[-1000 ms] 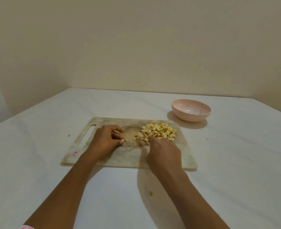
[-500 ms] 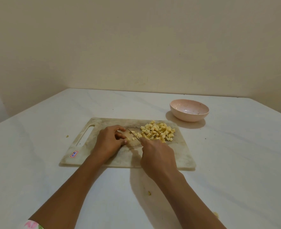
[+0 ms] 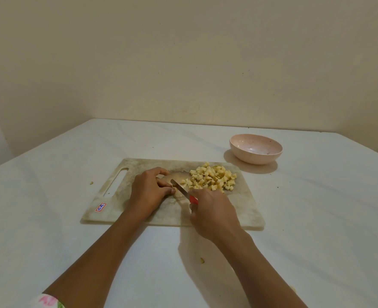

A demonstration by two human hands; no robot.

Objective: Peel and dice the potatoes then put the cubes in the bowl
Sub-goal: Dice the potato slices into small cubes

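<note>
- The white worktop (image 3: 317, 218) carries everything. A few small scraps (image 3: 202, 260) lie on it.
- The marbled cutting board (image 3: 245, 207) lies in the middle, with its long axis from 9 to 3 o'clock and the handle slot at the 9 o'clock end.
- The pink bowl (image 3: 254, 160) stands on the worktop at about 1 o'clock from the board, just beside its far corner. No cubes are in it.
- The pile of potato cubes (image 3: 212, 177) sits on the 1 o'clock part of the board. The cubes are pale yellow, peeled, small and rather even.
- The left hand (image 3: 148, 192) rests on the board with curled fingers, and its fingertips pinch a small potato piece (image 3: 174, 187).
- The right hand (image 3: 212, 212) has its grip closed round the red handle of a knife (image 3: 180, 188).
- The blade runs from this grip toward 10 o'clock, and its tip is at the left fingertips.
- The potato piece is mostly hidden. It lies at 10 o'clock from the right grip, so I judge that the next cut must fall very near the left fingertips.
</note>
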